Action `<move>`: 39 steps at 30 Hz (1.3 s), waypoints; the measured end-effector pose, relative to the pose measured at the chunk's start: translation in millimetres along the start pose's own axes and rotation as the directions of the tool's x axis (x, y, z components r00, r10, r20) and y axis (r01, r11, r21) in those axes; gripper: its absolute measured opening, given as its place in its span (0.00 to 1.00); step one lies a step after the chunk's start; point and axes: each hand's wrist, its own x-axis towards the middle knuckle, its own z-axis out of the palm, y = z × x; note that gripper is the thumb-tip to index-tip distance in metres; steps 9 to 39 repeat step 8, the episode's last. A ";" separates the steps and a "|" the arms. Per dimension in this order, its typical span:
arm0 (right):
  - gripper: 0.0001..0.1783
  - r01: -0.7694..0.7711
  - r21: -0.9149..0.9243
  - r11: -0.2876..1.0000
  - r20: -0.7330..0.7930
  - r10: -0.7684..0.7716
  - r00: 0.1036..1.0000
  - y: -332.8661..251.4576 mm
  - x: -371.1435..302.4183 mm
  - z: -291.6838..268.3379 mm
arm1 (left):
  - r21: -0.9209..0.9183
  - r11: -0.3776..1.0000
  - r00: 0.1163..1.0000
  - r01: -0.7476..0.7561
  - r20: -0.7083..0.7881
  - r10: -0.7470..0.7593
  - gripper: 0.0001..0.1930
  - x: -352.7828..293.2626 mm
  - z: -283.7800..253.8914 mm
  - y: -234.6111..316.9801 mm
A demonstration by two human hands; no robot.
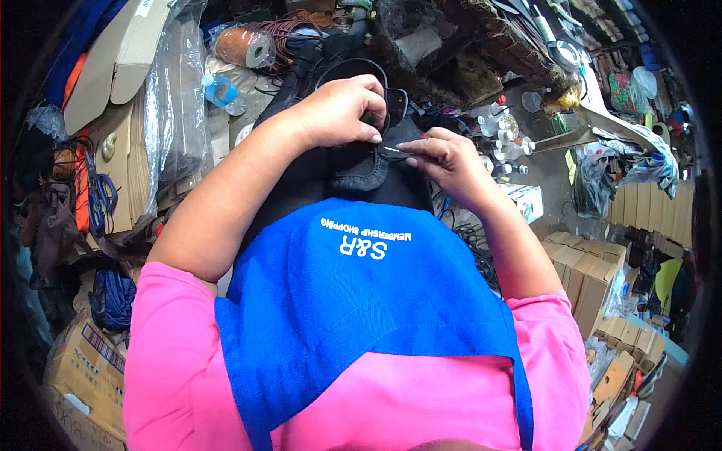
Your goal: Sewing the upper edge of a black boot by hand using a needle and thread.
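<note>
A black shoe (361,179) that looks like a strapped sandal lies on my lap, with a stitched rim at its near end. My left hand (344,113) is closed on its upper part, fingers curled over the strap and thumb pointing down. Just right of it, my right hand (450,159) pinches a thin, light-coloured, pointed tool (392,150) between thumb and fingers. The tool's tip is close to the shoe's right side; whether it touches cannot be made out. A blue apron (361,301) covers my front below the shoe.
Left are a cardboard sheet (120,64), a plastic bottle (219,90), an orange thread spool (244,46) and blue-handled scissors (103,203). Several small bottles (504,139) stand on the right, near a white box (526,201) and stacked cardboard boxes (583,270). Dark clutter lies ahead.
</note>
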 end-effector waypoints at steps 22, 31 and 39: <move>0.17 0.093 -0.290 0.952 0.119 -0.060 0.991 -8.5 11.3 -7.3 | -0.260 0.960 0.983 0.106 0.173 -0.062 0.10 2.3 1.7 -16.3; 0.17 0.093 -0.290 0.952 0.119 -0.060 0.991 -8.5 11.3 -7.3 | -0.260 0.960 0.983 0.106 0.173 -0.062 0.10 2.3 1.7 -16.3; 0.17 0.093 -0.290 0.952 0.119 -0.060 0.991 -8.5 11.3 -7.3 | -0.260 0.960 0.983 0.106 0.173 -0.062 0.10 2.3 1.7 -16.3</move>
